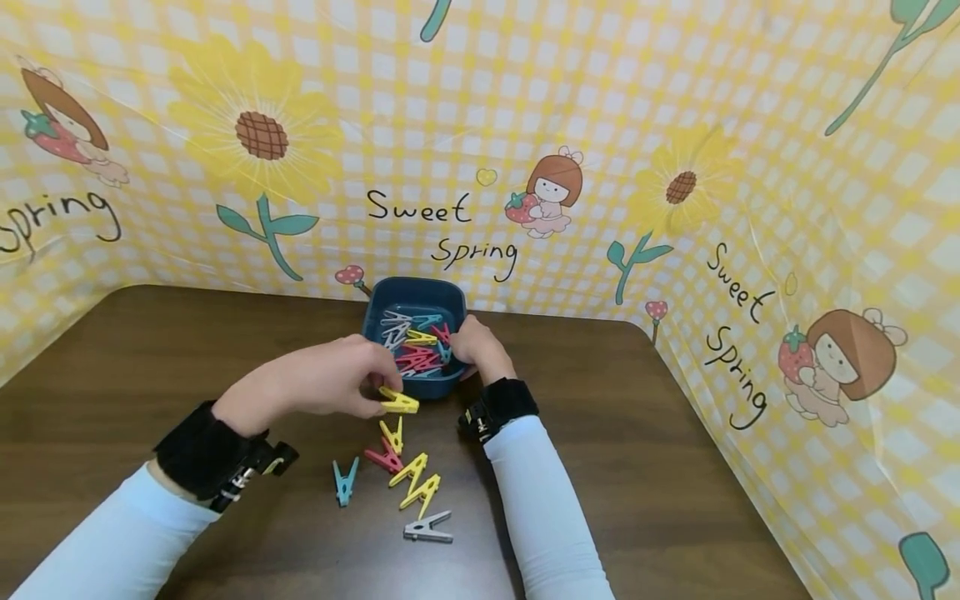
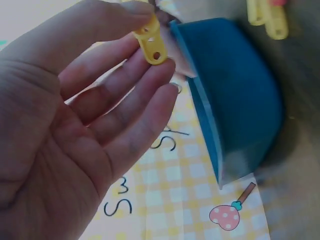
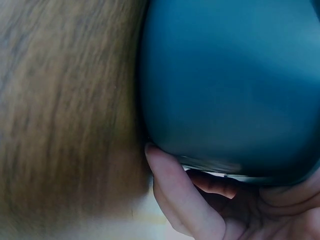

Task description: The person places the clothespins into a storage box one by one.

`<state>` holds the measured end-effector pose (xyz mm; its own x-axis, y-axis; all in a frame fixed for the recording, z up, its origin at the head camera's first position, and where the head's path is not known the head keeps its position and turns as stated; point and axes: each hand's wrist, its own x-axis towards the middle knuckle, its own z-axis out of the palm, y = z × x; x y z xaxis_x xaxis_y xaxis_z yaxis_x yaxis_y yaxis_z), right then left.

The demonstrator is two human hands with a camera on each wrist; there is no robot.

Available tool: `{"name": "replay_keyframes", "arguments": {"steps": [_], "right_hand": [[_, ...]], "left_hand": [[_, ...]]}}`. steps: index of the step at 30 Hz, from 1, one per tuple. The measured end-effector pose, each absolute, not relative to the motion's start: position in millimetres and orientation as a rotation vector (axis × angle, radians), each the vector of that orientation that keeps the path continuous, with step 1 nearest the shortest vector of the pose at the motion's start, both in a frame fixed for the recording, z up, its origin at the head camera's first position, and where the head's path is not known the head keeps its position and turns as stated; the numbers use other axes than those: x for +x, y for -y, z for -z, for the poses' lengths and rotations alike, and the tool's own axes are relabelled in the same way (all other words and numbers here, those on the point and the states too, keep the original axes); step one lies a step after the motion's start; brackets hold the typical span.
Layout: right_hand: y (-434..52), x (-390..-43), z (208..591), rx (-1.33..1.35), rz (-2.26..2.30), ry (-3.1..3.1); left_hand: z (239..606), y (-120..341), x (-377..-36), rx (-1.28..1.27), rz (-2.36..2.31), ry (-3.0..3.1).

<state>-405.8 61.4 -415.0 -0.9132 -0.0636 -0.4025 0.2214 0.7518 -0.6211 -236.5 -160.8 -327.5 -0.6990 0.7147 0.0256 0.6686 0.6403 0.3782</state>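
My left hand pinches a yellow clothespin between thumb and fingers, just in front of the dark blue plastic bin. In the left wrist view the clothespin pokes out below the thumb, its upper part covered. With my right hand I grip the bin's right side at the rim; the right wrist view shows fingers against its wall. Inside the bin lie red clothespins, grey clothespins, and some yellow and blue ones.
On the brown table, nearer me, lie several loose clothespins: yellow ones, a red one, a blue one and a grey one. A yellow checked cloth hangs behind the bin.
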Motion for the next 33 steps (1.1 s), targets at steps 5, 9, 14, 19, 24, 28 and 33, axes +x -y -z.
{"name": "replay_keyframes", "arguments": {"steps": [5,9,14,19,24,28,33], "right_hand": [[-64,-416,424,0.149,0.997,-2.537],[-64,-394,403,0.151,0.999,-2.529],[-65,-391,400,0.121,0.989,-2.542],[-62,-376,386,0.100,0.962,-2.526],[-65,-403,413,0.106,0.973,-2.542],[-67,-442,454,0.136,0.973,-2.567],[-71,-470,477,0.119,1.011,-2.521]], "left_hand": [[321,157,-268,1.038,-0.678,-2.874],[325,147,-303,0.849,-0.712,-2.950],[333,142,-344,0.645,-0.578,-3.036],[341,141,-369,0.513,-0.431,-3.060],[348,136,-382,0.476,-0.349,-3.058],[354,133,-387,0.468,-0.317,-3.059],[360,131,-390,0.443,-0.300,-3.050]]}}
